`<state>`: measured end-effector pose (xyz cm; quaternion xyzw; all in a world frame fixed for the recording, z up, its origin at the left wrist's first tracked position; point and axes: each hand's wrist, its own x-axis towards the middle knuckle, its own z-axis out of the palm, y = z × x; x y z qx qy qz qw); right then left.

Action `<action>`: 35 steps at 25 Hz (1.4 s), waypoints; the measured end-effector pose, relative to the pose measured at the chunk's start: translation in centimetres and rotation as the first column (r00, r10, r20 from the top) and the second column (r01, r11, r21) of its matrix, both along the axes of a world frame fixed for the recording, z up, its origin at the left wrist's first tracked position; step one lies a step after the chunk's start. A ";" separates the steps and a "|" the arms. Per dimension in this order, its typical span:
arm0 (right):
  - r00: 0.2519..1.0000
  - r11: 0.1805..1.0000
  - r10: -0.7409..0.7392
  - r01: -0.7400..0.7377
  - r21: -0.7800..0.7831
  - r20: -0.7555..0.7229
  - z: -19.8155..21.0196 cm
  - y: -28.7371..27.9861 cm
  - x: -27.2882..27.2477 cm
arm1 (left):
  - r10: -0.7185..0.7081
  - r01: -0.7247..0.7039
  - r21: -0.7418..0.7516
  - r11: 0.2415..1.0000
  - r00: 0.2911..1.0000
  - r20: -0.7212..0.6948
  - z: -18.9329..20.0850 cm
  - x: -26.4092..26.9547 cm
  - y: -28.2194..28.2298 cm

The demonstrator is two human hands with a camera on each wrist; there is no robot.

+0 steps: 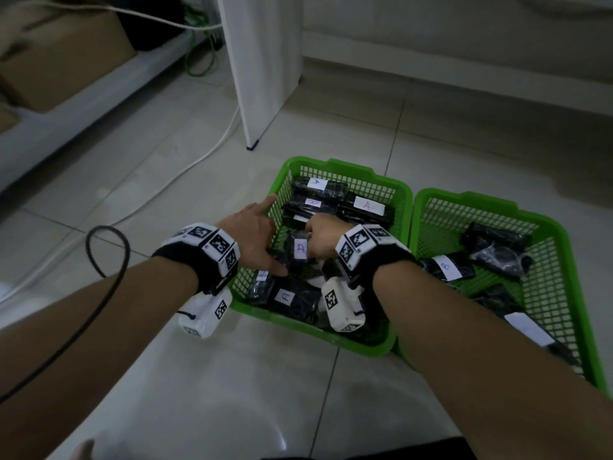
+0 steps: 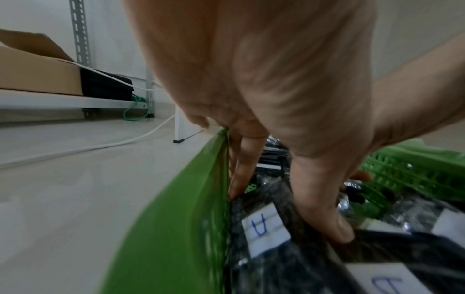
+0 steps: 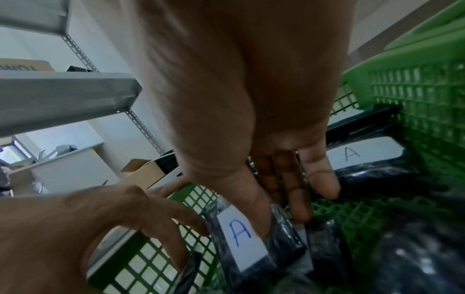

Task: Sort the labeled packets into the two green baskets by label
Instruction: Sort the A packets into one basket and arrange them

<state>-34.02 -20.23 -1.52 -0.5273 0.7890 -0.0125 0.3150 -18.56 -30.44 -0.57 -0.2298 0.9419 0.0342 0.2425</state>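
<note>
Two green baskets stand side by side on the tiled floor. The left basket (image 1: 331, 162) (image 2: 181, 218) holds several black packets labelled A (image 1: 368, 205) (image 3: 352, 154). The right basket (image 1: 497, 207) holds black packets, one labelled B (image 1: 446, 267). Both hands are inside the left basket. My right hand (image 1: 318, 239) (image 3: 276, 189) grips a black A packet (image 1: 300, 249) (image 3: 241, 234), thumb on its front and fingers behind it. My left hand (image 1: 270, 240) (image 2: 297, 179) reaches in along the left wall with spread fingers. Its thumb presses on a black packet beside another A packet (image 2: 264, 228).
A black cable (image 1: 106, 293) loops on the floor by my left forearm. A white cable (image 1: 185, 174) runs to a white furniture leg (image 1: 262, 94) behind the baskets. A low shelf with cardboard boxes (image 1: 59, 54) stands at the far left.
</note>
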 end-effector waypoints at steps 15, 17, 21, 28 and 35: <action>0.998 0.998 0.051 -0.052 -0.040 -0.037 -0.6 2.8 -0.5 | 0.444 -0.315 0.333 0.889 0.773 -0.453 3.4 -2.6 0.9; 0.998 0.996 -0.019 0.025 -0.088 0.062 0.2 3.1 -0.6 | 0.539 -0.354 0.422 0.835 0.685 -0.491 4.4 -3.0 0.5; 0.929 0.969 -0.227 0.247 -0.033 0.294 2.2 3.9 -2.1 | 0.665 -0.403 0.541 0.738 0.570 -0.483 5.1 -3.2 0.2; 0.949 0.990 -0.128 0.104 0.097 0.289 4.0 5.5 -1.8 | 0.714 -0.282 0.729 0.624 0.585 -0.385 3.7 -2.9 1.4; 0.930 0.974 -0.227 0.214 0.077 0.288 3.6 5.3 -3.0 | 0.112 0.021 0.289 0.957 0.893 -0.436 1.9 -2.5 2.5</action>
